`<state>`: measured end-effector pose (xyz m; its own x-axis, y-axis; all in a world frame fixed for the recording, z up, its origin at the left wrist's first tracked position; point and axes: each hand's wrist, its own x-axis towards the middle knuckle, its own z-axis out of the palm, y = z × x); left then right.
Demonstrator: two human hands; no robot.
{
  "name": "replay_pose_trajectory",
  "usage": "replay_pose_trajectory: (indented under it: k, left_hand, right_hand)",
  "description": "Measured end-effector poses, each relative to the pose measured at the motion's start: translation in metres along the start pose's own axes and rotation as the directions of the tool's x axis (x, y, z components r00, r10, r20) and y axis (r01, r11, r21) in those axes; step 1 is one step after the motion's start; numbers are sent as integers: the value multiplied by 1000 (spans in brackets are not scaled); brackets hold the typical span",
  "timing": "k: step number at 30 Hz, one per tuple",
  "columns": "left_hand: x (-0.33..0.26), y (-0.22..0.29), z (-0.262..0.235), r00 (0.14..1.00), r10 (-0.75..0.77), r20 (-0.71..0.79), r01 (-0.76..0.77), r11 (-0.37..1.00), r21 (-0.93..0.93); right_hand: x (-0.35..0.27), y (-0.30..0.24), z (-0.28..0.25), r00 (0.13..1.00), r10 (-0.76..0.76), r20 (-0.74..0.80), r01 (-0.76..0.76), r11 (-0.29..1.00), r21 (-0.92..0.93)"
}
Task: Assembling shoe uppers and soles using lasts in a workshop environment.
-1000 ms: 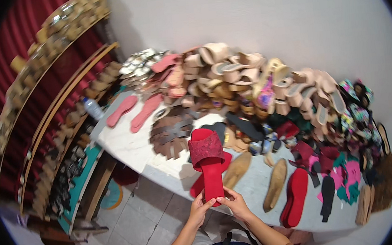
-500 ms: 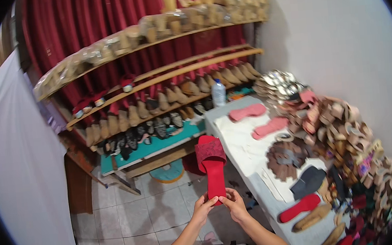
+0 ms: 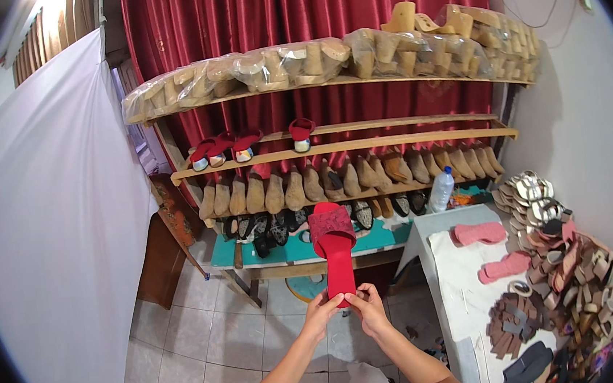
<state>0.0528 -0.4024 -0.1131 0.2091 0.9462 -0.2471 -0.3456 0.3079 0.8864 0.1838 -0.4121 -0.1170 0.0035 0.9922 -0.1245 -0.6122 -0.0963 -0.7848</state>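
Note:
A red slipper sole with a textured red strap is held out in front of me, toe end pointing away and heel end toward me. My left hand grips its heel from the left. On the heel's right side my right hand pinches it, thumbs close together. Both forearms come up from the lower edge. Beyond the slipper stands a wooden shoe rack in front of a red curtain.
The rack holds bagged soles on top, red heeled shoes and rows of tan shoe forms below. A white-covered table at right carries pink soles, brown cut pieces and piled sandals. A water bottle stands by it. White cloth hangs at left.
The view has swung left from the table of sandals to the shoe rack. Both hands have kept hold of the red slipper throughout.

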Motion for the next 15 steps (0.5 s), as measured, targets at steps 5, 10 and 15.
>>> replay_pose_trajectory:
  k: [5, 10, 15]
  left_hand:
    - [60, 34, 6, 992, 94, -82, -99, 993, -61]
    - [112, 70, 13, 983, 149, -109, -160, 983, -94]
    - [144, 104, 22, 961, 219, -167, -236, 968, -89]
  right_hand:
    - [72, -15, 10, 1000, -13, 24, 14, 999, -41]
    - [139, -45, 26, 994, 6, 113, -1, 999, -52]
    - [189, -66, 45, 980, -38, 193, 52, 996, -68]
